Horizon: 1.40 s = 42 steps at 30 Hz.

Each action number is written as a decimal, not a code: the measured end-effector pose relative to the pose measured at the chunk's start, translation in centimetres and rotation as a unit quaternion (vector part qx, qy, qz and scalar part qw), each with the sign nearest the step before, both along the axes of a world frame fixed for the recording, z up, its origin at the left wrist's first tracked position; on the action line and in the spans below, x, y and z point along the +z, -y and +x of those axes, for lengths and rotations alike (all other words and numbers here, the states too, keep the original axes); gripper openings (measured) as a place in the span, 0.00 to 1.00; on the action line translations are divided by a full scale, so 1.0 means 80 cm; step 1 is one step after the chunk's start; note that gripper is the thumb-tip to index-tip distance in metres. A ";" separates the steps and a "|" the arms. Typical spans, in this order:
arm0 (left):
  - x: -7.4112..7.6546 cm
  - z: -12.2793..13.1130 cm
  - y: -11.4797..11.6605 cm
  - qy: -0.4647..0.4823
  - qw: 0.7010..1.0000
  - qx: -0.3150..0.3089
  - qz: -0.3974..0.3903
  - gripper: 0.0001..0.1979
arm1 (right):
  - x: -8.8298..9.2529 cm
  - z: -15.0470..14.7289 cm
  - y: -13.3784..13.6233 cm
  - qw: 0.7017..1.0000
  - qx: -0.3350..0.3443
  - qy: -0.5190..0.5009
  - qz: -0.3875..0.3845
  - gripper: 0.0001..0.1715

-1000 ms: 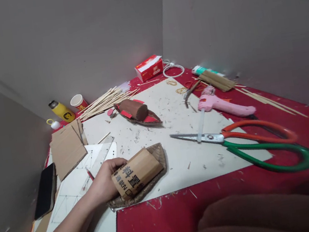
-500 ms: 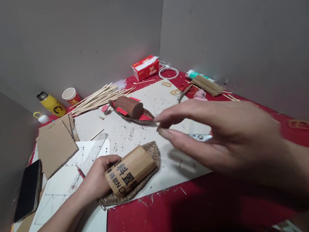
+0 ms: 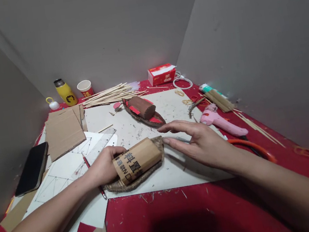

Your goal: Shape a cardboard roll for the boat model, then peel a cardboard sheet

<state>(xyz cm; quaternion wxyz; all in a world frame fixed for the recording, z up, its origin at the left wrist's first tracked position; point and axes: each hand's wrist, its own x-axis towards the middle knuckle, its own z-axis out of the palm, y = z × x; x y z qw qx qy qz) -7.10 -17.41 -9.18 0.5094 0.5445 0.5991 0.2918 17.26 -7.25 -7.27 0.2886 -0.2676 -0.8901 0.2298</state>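
My left hand [image 3: 105,166] grips a cardboard model boat [image 3: 138,164] by its left side, fingers partly hidden behind it. The boat has a pointed hull and a curved brown cover printed with black characters. My right hand [image 3: 200,140] is at the boat's right tip, thumb and forefinger apart around it; whether the thumb touches the tip I cannot tell. Nothing shows between those fingers. Just beyond lies a second model boat [image 3: 143,110], darker, with a brown rounded cover and red patches, on a white board [image 3: 192,172].
Right of my right hand lies a pink glue gun [image 3: 220,119] with an orange cable [image 3: 258,149]. Wooden sticks [image 3: 107,96], a yellow bottle [image 3: 66,93], a paper cup [image 3: 84,88] and a tissue pack [image 3: 162,74] line the back. Cardboard sheets [image 3: 65,129] and a phone [image 3: 31,169] lie left.
My right hand has come down and away from the camera to the held boat's tip, its finger and thumb wider apart. The glue gun now shows. The view has shifted slightly.
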 end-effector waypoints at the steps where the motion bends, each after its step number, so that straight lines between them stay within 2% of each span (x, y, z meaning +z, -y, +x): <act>1: 0.000 0.000 -0.001 0.014 1.000 0.012 -0.002 0.09 | -0.002 -0.001 0.000 1.000 -0.006 0.001 -0.006 0.14; 4: 0.002 0.001 -0.002 0.046 0.998 0.041 0.002 0.09 | -0.006 -0.002 0.000 1.000 -0.014 -0.009 -0.023 0.15; 10: 0.005 -0.003 -0.006 0.058 0.993 0.097 0.026 0.03 | -0.007 -0.003 0.005 0.997 -0.039 -0.050 -0.052 0.13; 16: 0.000 -0.004 -0.008 0.056 0.992 0.105 0.032 0.02 | -0.014 -0.009 0.011 0.994 -0.007 -0.034 -0.102 0.16; 20: -0.006 -0.003 -0.006 0.046 0.994 0.097 0.036 0.05 | -0.017 -0.013 0.015 0.984 0.012 -0.013 -0.176 0.20; 23: -0.009 -0.003 -0.005 0.032 0.995 0.088 0.037 0.08 | -0.015 -0.014 0.016 0.970 0.005 -0.022 -0.243 0.20; 26: -0.011 -0.004 -0.003 -0.023 0.997 0.063 0.045 0.10 | -0.015 -0.013 0.019 0.947 0.019 -0.035 -0.319 0.21; 30: -0.011 -0.002 0.000 -0.088 0.994 0.047 0.053 0.07 | -0.018 -0.016 0.025 0.891 0.046 -0.040 -0.450 0.26; 32: -0.010 0.000 0.002 -0.105 0.992 0.045 0.055 0.07 | -0.019 -0.019 0.028 0.869 0.049 -0.031 -0.492 0.27; 37: -0.007 0.003 0.004 -0.128 0.989 0.039 0.061 0.08 | -0.020 -0.022 0.030 0.853 0.068 0.010 -0.517 0.27; 42: -0.005 0.004 0.003 -0.139 0.987 0.032 0.068 0.10 | -0.029 -0.017 0.023 0.838 0.093 0.032 -0.536 0.22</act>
